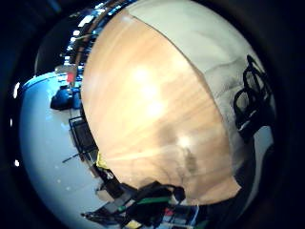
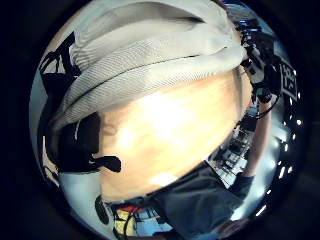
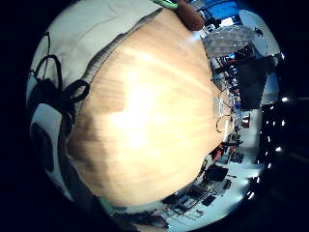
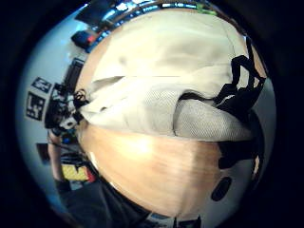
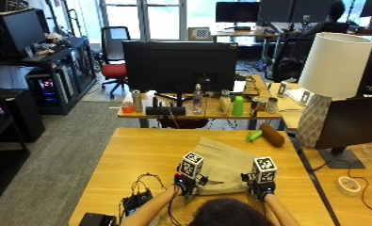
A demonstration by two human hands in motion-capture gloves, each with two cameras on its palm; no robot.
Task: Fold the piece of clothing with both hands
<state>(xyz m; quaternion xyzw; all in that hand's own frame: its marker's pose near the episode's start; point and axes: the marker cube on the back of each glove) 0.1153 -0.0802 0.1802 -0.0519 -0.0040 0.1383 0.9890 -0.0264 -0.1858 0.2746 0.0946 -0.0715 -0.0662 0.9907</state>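
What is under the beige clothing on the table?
The wooden table lies under the beige clothing. Whether anything else sits beneath the cloth cannot be seen, because the cloth covers it.

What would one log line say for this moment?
left hand: grips beige garment near edge | right hand: grips same edge | garment: on wooden table
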